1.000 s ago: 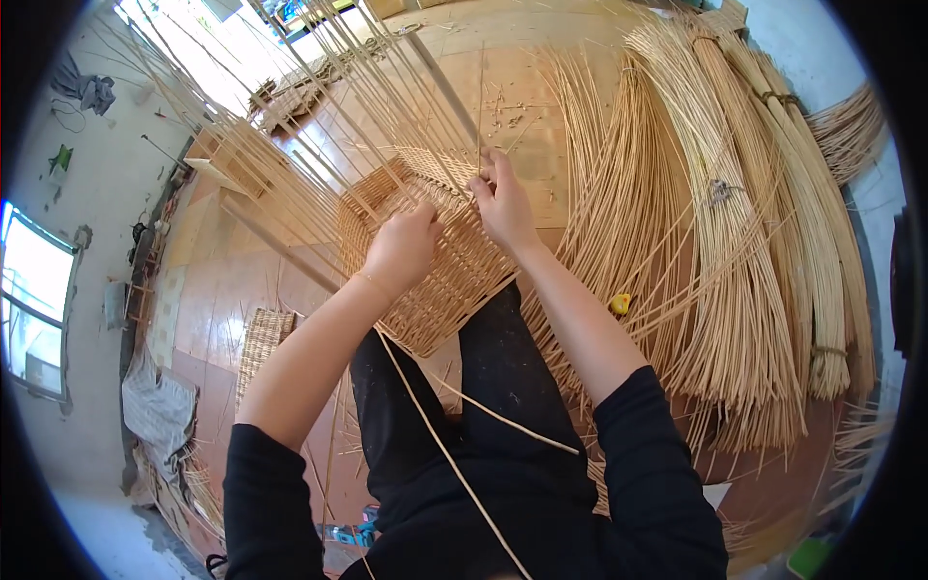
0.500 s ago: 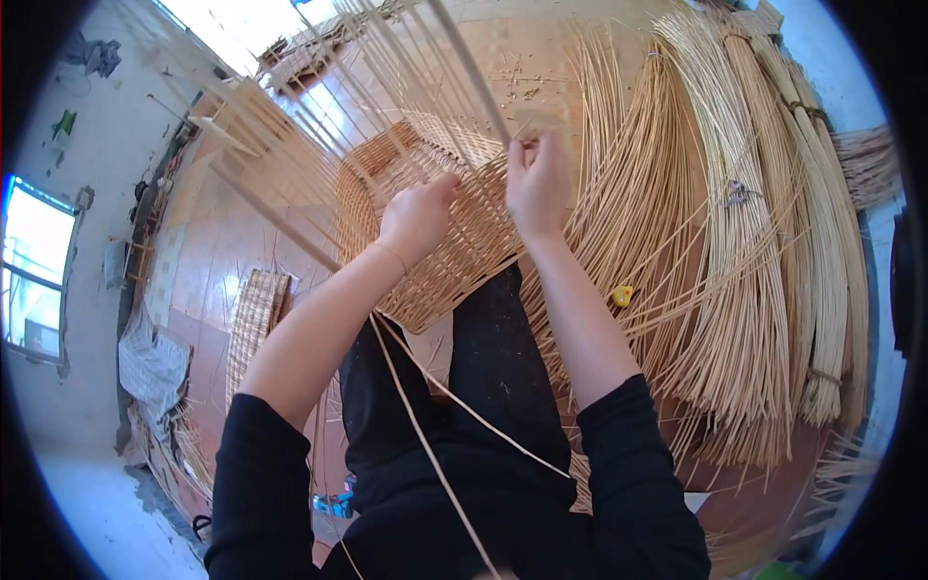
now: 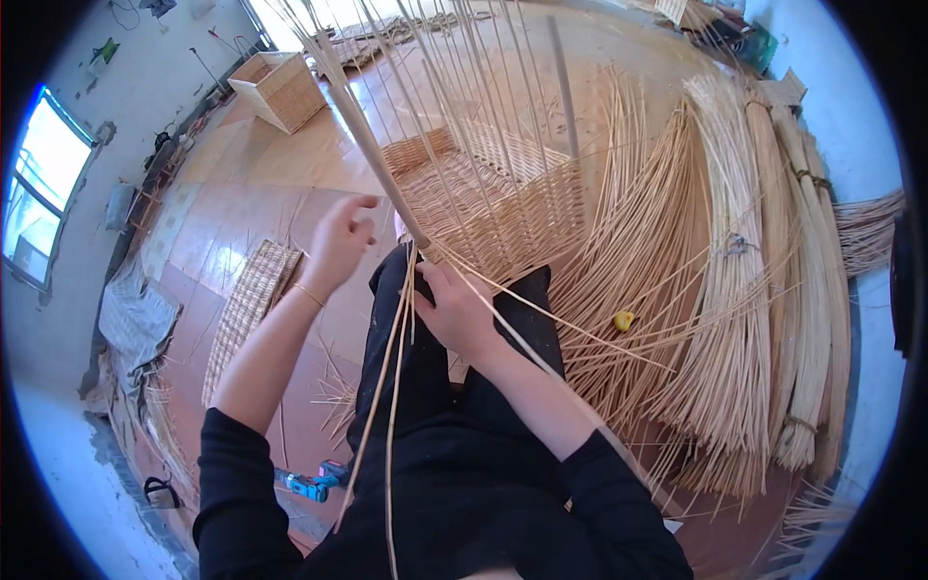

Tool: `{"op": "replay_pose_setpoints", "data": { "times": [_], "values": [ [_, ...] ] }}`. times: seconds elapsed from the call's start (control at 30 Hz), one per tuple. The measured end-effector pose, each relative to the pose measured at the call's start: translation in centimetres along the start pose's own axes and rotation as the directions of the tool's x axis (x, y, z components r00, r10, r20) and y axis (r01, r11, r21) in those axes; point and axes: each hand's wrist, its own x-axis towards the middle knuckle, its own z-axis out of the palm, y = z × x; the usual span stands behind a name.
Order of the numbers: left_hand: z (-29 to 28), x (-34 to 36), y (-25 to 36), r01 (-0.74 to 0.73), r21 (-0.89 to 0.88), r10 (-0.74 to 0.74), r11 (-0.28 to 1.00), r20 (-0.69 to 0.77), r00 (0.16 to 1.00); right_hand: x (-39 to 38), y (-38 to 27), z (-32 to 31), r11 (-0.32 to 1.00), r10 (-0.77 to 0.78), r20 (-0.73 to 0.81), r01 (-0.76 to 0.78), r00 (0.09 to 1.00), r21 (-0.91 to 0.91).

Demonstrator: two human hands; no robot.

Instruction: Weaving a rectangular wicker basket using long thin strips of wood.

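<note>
The half-woven wicker basket (image 3: pixel 483 198) rests on the wooden floor (image 3: pixel 242 193) directly in front of the seated person's knees, its woven base low and its upright stakes (image 3: pixel 454 87) rising toward the camera. The right hand (image 3: pixel 459 309) sits at the near edge of the basket, fingers curled closed around a few thin cane strands (image 3: pixel 391 387) that trail from the basket rim down over the person's dark-clothed lap. The left hand (image 3: pixel 338 242) is raised just to the left of the basket, fingers loosely bent and parted, gripping nothing visible; it stands close beside a thick stake (image 3: pixel 362 135) without clear contact. To the right of the basket, bundles of loose cane rods (image 3: pixel 735 290) fan out across the floor, with a small yellow object (image 3: pixel 624 320) lying among them. Left of the basket a flat woven mat (image 3: pixel 246 309) lies on the floor. Beyond the basket, further left, stands a rectangular wicker box (image 3: pixel 280 92). A blue tool (image 3: pixel 309 481) lies by the person's left side, well apart from the basket.
</note>
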Motion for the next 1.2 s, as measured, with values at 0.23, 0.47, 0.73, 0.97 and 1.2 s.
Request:
{"op": "replay_pose_setpoints", "data": {
  "times": [0.23,0.47,0.73,0.97,1.2],
  "values": [
    [5.7,3.0,-2.0,-0.077,-0.124,0.118,0.989,0.364,0.924,1.9,-0.9,-2.5,0.959,-0.054,-0.033,0.043,0.998,-0.279],
    [5.5,4.8,4.7,-0.007,-0.174,0.130,0.985,0.704,0.698,2.7,0.0,-6.1,0.973,-0.035,-0.147,0.000,0.988,-0.231],
    [7.2,6.4,5.1,-0.043,-0.248,0.231,0.968,0.808,0.542,0.2,0.7,-7.9,0.988,0.094,-0.180,-0.114,0.979,-0.104],
    [10.0,4.9,2.6,-0.029,-0.438,0.334,0.898,0.638,0.694,1.0,5.5,-6.8,0.423,0.768,0.055,-0.570,0.638,0.705],
    [11.3,1.3,1.9,0.039,-0.448,0.122,0.893,0.325,0.938,6.7,6.4,-8.3,0.737,0.596,0.045,-0.568,0.802,0.366]
  ]
}}
